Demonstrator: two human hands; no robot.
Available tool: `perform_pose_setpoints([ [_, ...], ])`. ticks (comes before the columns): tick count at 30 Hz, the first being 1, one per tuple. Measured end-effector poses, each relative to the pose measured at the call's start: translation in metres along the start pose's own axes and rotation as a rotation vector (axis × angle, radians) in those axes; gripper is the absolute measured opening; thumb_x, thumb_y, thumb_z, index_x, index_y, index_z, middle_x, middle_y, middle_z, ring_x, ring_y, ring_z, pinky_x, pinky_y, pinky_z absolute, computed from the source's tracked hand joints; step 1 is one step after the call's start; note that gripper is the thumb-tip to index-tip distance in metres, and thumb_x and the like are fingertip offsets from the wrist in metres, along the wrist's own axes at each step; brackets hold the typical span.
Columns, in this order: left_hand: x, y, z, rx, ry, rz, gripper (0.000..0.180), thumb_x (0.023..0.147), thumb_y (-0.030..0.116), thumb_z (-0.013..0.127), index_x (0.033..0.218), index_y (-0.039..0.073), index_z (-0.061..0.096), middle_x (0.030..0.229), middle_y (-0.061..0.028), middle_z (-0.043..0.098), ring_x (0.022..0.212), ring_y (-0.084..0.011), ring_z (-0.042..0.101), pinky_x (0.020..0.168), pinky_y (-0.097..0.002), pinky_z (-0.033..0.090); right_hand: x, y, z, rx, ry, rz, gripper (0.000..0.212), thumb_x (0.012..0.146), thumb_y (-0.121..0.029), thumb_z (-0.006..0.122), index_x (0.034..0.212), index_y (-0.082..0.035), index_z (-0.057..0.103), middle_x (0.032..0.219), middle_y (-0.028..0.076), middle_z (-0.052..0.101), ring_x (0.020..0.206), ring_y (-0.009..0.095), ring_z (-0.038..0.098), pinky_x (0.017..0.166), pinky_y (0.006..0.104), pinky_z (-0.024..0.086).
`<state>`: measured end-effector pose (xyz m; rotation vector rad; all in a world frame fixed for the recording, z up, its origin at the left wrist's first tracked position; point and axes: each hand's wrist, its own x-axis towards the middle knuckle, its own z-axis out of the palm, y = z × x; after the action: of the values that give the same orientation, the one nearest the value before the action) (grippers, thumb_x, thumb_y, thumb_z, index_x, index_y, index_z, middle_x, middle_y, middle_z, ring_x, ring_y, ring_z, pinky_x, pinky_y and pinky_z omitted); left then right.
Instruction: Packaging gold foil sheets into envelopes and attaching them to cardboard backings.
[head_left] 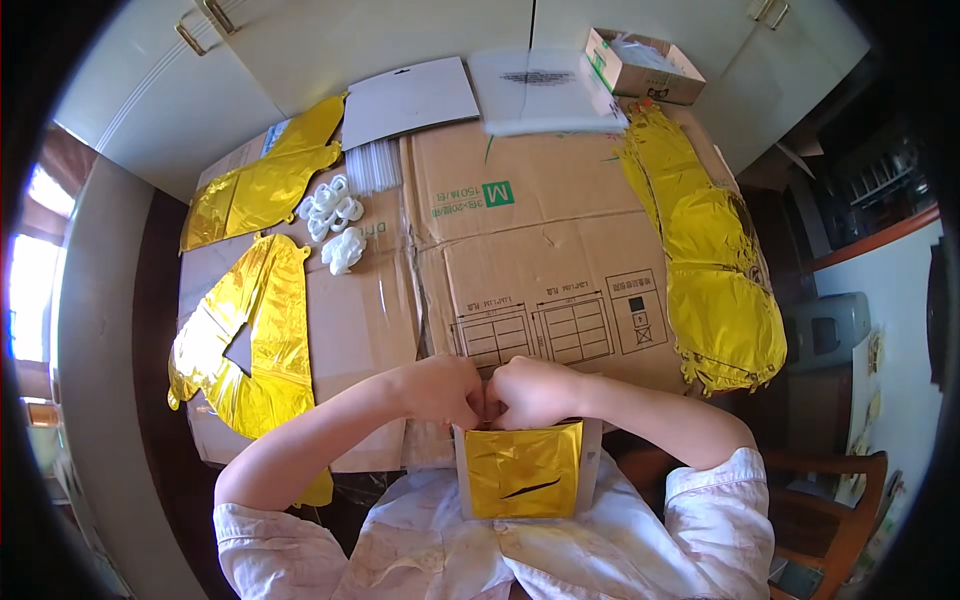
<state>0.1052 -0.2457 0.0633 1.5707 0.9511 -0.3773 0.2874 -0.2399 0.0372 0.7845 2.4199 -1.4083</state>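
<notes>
- My left hand (447, 390) and right hand (537, 392) meet just in front of me, knuckles up, at the near edge of the cardboard (545, 240).
- My fingers are curled in narrow on both sides, bunched together at the top of a folded gold foil (524, 465); their tips are hidden, so I cannot tell what they pinch.
- That folded foil lies in front of my lap, a dark slanting slit low on its face, with a pale card (591, 470) showing behind it.
- To my left, a flat gold foil piece with a hole (283, 320) lies on the cardboard; another gold foil piece (265, 185) lies beyond it.
- Near these are white loops (331, 207), a white bundle (345, 250) and a row of clear sticks (373, 167).
- To my right stretches a long, crinkled gold foil (710, 250).
- Along the far side are a white board (412, 102), a clear plastic bag (545, 98) and an open carton (660, 86).
</notes>
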Motion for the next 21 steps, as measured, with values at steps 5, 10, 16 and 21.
perform_pose_setpoints([
  [5, 0.002, -0.007, 0.005, 0.074, 0.040, 0.039, 0.025, 0.072, 0.023, 0.066, 0.084, 0.003, 0.074, 0.065, -0.0090, 0.067, 0.061, -0.0173, 0.066, 0.059, -0.0320, 0.052, 0.001, 0.000, 0.002, -0.004, 0.015, -0.007, 0.025, 0.073, -0.029, 0.071, 0.085, -0.007, 0.075, 0.079, 0.016, 0.070, 0.075, 0.032, 0.069, 0.070, 0.0384, 0.054],
  [10, 0.000, -0.007, 0.005, 0.054, 0.064, 0.054, 0.024, 0.071, 0.022, 0.066, 0.082, 0.003, 0.074, 0.065, -0.0086, 0.067, 0.062, -0.0169, 0.066, 0.059, -0.0318, 0.052, -0.004, -0.004, -0.008, 0.124, -0.024, 0.032, 0.024, 0.075, -0.026, 0.069, 0.088, -0.006, 0.075, 0.083, 0.015, 0.072, 0.078, 0.030, 0.070, 0.073, 0.0375, 0.055],
  [16, -0.003, -0.003, 0.003, -0.003, 0.065, 0.037, 0.022, 0.070, 0.020, 0.066, 0.080, 0.001, 0.073, 0.064, -0.0083, 0.067, 0.061, -0.0155, 0.065, 0.057, -0.0306, 0.051, -0.004, -0.009, -0.006, 0.133, 0.004, 0.097, 0.024, 0.074, -0.023, 0.068, 0.088, -0.006, 0.075, 0.085, 0.015, 0.072, 0.080, 0.028, 0.070, 0.074, 0.0368, 0.055],
  [21, -0.003, -0.005, 0.005, 0.010, 0.072, 0.044, 0.023, 0.069, 0.021, 0.067, 0.080, 0.001, 0.073, 0.063, -0.0080, 0.067, 0.061, -0.0161, 0.065, 0.057, -0.0309, 0.051, -0.005, -0.005, 0.000, 0.130, 0.049, 0.034, 0.023, 0.071, -0.021, 0.068, 0.088, -0.006, 0.075, 0.084, 0.014, 0.073, 0.080, 0.028, 0.070, 0.074, 0.0361, 0.055],
])
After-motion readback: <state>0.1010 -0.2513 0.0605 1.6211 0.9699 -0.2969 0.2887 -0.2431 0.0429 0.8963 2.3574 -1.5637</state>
